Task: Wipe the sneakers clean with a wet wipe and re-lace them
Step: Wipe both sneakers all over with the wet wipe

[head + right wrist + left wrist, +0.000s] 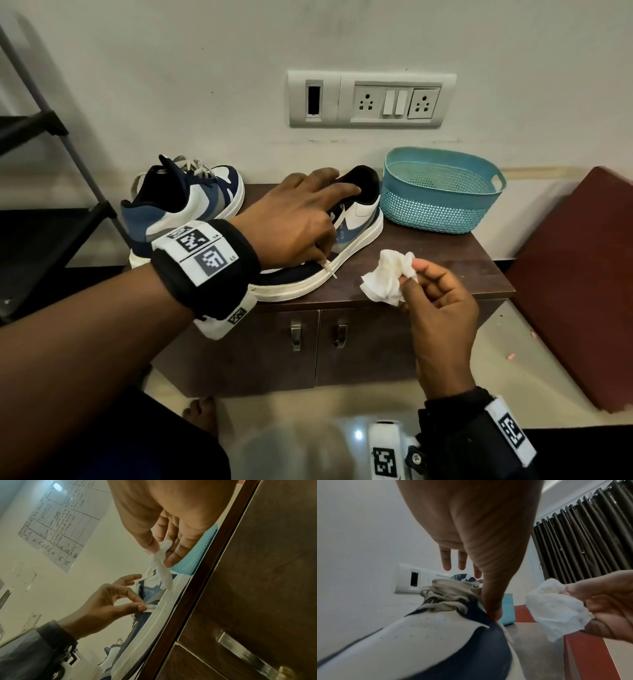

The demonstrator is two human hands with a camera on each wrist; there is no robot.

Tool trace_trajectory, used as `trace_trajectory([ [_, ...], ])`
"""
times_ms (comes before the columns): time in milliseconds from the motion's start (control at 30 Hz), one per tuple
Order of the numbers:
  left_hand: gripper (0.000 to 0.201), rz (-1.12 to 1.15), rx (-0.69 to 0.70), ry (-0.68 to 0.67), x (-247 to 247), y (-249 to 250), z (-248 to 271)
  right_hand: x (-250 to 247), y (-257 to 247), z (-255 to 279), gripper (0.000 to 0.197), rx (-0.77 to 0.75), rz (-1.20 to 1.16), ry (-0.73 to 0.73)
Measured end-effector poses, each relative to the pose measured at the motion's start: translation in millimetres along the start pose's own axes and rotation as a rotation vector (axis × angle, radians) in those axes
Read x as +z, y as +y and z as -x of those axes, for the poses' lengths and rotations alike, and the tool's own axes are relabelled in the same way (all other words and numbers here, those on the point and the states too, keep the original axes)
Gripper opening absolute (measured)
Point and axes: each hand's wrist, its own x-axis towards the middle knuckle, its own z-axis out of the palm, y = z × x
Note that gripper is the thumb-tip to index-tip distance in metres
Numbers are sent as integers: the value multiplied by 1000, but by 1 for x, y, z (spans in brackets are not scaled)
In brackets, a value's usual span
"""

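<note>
Two white, blue and navy sneakers stand on a low brown cabinet (428,274). The near sneaker (356,222) lies across the middle. My left hand (294,219) lies over it and pinches a beige lace end (329,269) between thumb and forefinger at the shoe's side, the other fingers stretched towards the collar. In the right wrist view that pinch on the lace end (150,606) shows plainly. My right hand (435,301) hovers in front of the cabinet's edge and holds a crumpled white wet wipe (387,277). The other sneaker (185,202) stands laced at the back left.
A teal plastic basket (442,192) sits on the cabinet's right end, against the wall. A socket panel (371,99) is on the wall above. A dark rack (44,192) stands at the left, a maroon cushioned seat (575,274) at the right.
</note>
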Motion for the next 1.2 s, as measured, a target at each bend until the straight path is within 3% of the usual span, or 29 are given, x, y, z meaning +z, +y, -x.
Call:
trace_trajectory([
  [67, 16, 32, 30, 46, -3, -2, -2, -3, 0, 0, 29, 0, 19, -3],
  [133, 12, 221, -37, 131, -10, -7, 1, -5, 1, -2, 30, 2, 22, 6],
  [233, 16, 629, -381, 403, -17, -25, 3, -7, 3, -4, 30, 14, 16, 14],
  [300, 21, 753, -683, 531, -13, -43, 4, -5, 4, -3, 30, 23, 20, -3],
  [367, 35, 834, -917, 403, -4, -58, 7, -2, 5, -1, 31, 31, 25, -21],
  [467, 48, 969, -1062, 103, 8, -66, 18, 3, 5, 1, 30, 40, 47, -58],
  [533, 55, 831, -1037, -30, 7, -64, 25, 5, 5, 3, 28, 37, 58, -81],
  [633, 62, 664, -844, -142, 5, -59, 38, 14, 7, 6, 26, -17, 119, -97],
  [733, 52, 818, -708, -283, 7, -48, 55, 29, 6, 8, 21, -205, 226, -63],
  [800, 45, 872, -630, -303, 14, -45, 63, 43, 10, 10, 18, -324, 298, -73],
  [867, 51, 900, -577, -292, 16, -46, 67, 59, 19, 15, 17, -360, 365, -143],
  [933, 69, 905, -530, -325, 14, -48, 71, 73, 31, 21, 15, -358, 407, -203],
  [1033, 101, 806, -514, -412, 13, -47, 73, 79, 42, 25, 15, -393, 437, -163],
  [1100, 109, 700, -509, -395, 16, -41, 74, 81, 42, 29, 15, -474, 464, -171],
  [1200, 106, 660, -488, -335, 21, -37, 74, 90, 41, 47, 17, -691, 551, -436],
])
